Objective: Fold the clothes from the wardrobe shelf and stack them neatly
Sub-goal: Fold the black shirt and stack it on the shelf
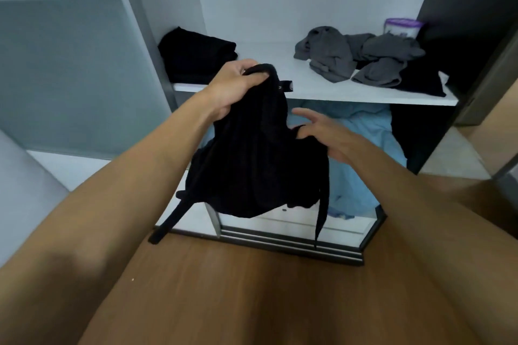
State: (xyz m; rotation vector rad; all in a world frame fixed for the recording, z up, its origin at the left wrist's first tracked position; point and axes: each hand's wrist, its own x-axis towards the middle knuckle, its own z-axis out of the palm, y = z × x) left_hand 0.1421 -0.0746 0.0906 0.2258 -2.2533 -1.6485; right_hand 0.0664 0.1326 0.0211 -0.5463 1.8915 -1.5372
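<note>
Before shelf [266, 64], black garment [252, 165] hangs below left grip [232, 84].

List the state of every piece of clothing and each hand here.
black garment, unfolded, hanging, straps dangling
left hand, gripping the garment's top
right hand, fingers spread, touching the garment's edge
black stack, folded, at the left of the shelf
grey clothes, crumpled on the shelf
blue cloth, bunched below the shelf
</note>
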